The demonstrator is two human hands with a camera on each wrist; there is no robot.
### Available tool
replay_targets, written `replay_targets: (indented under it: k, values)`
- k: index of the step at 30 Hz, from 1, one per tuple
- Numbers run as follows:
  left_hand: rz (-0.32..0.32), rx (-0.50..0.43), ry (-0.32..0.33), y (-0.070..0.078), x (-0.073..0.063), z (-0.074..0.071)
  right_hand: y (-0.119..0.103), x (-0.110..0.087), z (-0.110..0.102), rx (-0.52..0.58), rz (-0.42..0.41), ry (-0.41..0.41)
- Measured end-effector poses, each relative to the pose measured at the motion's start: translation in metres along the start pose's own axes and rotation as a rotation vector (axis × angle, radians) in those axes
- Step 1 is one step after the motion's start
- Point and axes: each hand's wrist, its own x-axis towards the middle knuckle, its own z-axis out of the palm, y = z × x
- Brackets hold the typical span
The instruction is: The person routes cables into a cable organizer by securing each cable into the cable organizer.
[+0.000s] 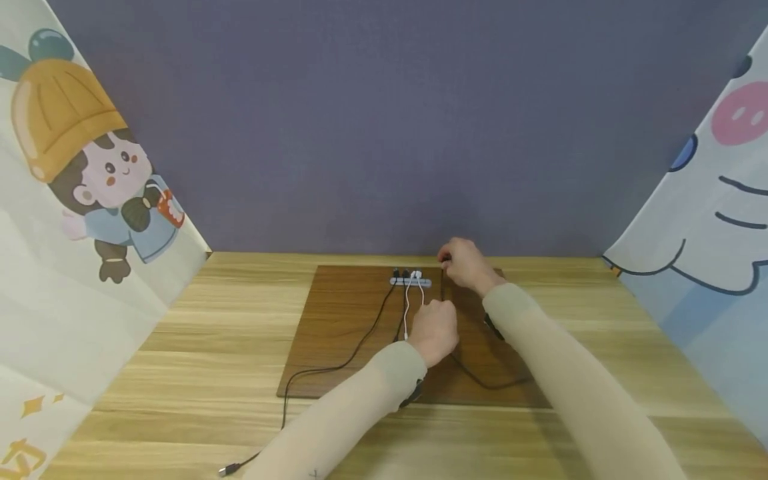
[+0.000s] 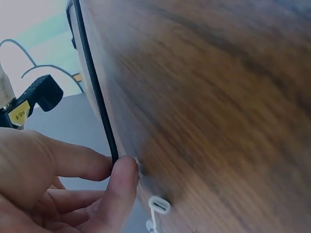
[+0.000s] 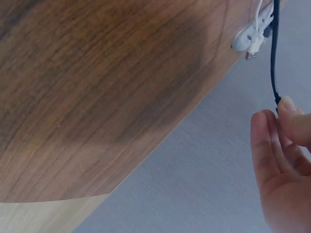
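My right hand (image 1: 468, 263) is over the far edge of a brown wood-grain board (image 1: 342, 320). Its thumb and fingers pinch one end of a black cable (image 3: 273, 63), just below the collar; the plug itself is hidden in the grip. Nearer to me, my left hand (image 1: 435, 330) pinches a black cable (image 2: 92, 73) between thumb and finger. Left of the right hand, a pale grey cable holder (image 1: 411, 283) lies along the board's far side. Black cables and a white cable (image 1: 408, 310) pass through its slots. A white connector (image 2: 159, 205) shows beside the left fingertips.
Another black cable (image 1: 312, 371) runs from the holder off the board's left, ending in a plug (image 1: 230, 469) on the light wood table (image 1: 198, 333). A grey-blue panel (image 1: 384, 133) rises behind, with cartoon-printed sheets (image 1: 36, 267) on both sides.
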Motion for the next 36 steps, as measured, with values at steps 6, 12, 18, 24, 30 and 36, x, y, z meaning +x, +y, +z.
replay_targets:
  k: [6,12,18,24,30,36]
  values:
    - [-0.017,0.125,0.032,-0.004,-0.002,0.0,-0.003,0.005,0.008,0.003,-0.011,0.012]
    - [-0.006,0.179,0.02,-0.01,-0.004,-0.002,-0.007,0.009,0.015,0.007,-0.009,0.01]
    - [-0.009,0.171,0.039,-0.011,-0.008,-0.005,-0.011,0.011,0.02,-0.003,0.021,-0.014]
    - [-0.004,0.217,0.027,-0.01,-0.01,-0.005,-0.014,0.015,0.027,0.005,0.035,-0.039]
    - [-0.004,0.217,0.001,-0.007,-0.01,-0.003,-0.014,0.019,0.031,-0.01,0.044,-0.013]
    - [-0.014,0.206,0.004,-0.007,-0.009,-0.004,-0.015,0.023,0.034,-0.022,0.012,-0.01]
